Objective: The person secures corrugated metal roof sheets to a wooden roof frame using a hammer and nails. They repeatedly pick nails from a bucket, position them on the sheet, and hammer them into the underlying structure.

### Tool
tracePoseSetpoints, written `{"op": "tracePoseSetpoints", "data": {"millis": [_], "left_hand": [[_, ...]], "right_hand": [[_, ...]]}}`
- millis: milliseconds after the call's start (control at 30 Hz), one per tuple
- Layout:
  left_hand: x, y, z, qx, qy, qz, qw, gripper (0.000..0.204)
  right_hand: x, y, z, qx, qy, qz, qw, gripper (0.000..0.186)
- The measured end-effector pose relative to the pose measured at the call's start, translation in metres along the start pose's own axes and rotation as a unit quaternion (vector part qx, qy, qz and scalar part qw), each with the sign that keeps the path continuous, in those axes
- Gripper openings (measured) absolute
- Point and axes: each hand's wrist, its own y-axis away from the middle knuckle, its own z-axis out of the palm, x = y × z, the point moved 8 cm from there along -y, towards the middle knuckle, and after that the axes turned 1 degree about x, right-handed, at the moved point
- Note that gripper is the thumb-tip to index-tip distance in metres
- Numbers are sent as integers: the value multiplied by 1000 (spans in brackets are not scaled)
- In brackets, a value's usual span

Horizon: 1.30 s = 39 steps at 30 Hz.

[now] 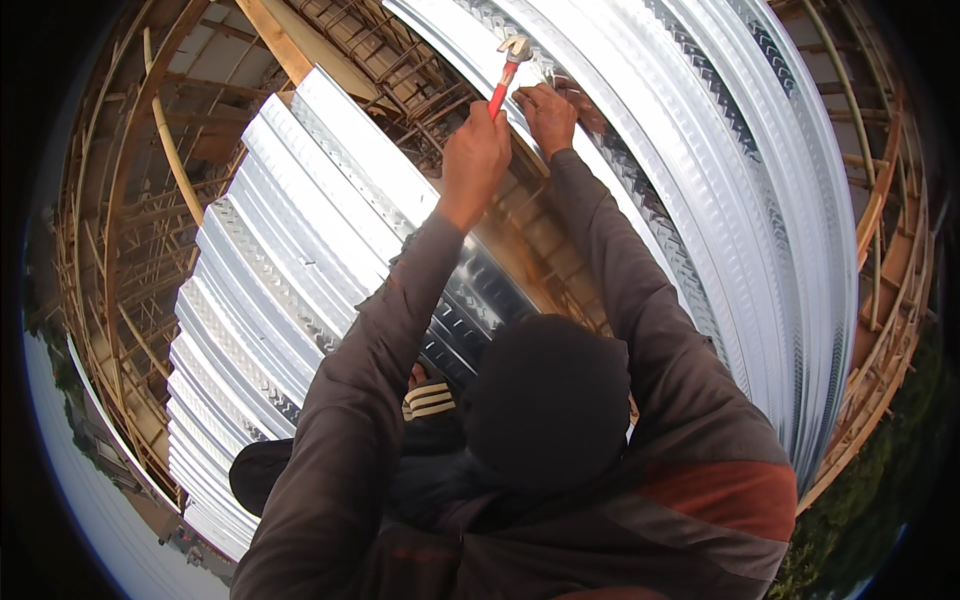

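Note:
My left hand [475, 165] is closed around the red handle of a claw hammer [498, 96]. The hammer's metal head stands beyond the fist, over the edge of a ribbed metal sheet [640, 110]. Beside it, my right hand [548, 115] has its fingers bent and pressed together at that same edge; whatever they pinch is hidden. On the left lies another stretch of shiny ribbed metal sheeting [300, 260], with a gap between the two.
Timber formwork and bars [425, 125] show below through the gap. Wooden poles [170, 150] stand at the left, and more timber framing [880, 215] runs along the right. A striped shoe [430, 400] rests by the gap, beside a rounded black form [545, 400].

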Motion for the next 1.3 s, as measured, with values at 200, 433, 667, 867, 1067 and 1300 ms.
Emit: {"op": "tracePoseSetpoints", "data": {"millis": [200,433,667,867,1067,1300], "left_hand": [[-11,-12,8,-42,-34,-29,998,28],[-26,-6,18,-60,-56,-22,996,24],[9,-16,-23,30,82,-48,995,24],[-20,-13,12,10,80,-66,995,26],[-47,-68,49,-47,104,-73,991,32],[-60,-67,74,-103,142,-123,977,28]], "right_hand": [[1,-2,12,-97,103,22,990,23],[-2,3,8,-25,30,-28,999,17],[11,8,6,-27,-29,11,999,19],[10,4,6,0,-6,10,1000,16],[4,5,9,-25,25,-2,999,16],[17,4,11,-82,-70,110,988,28]]}}
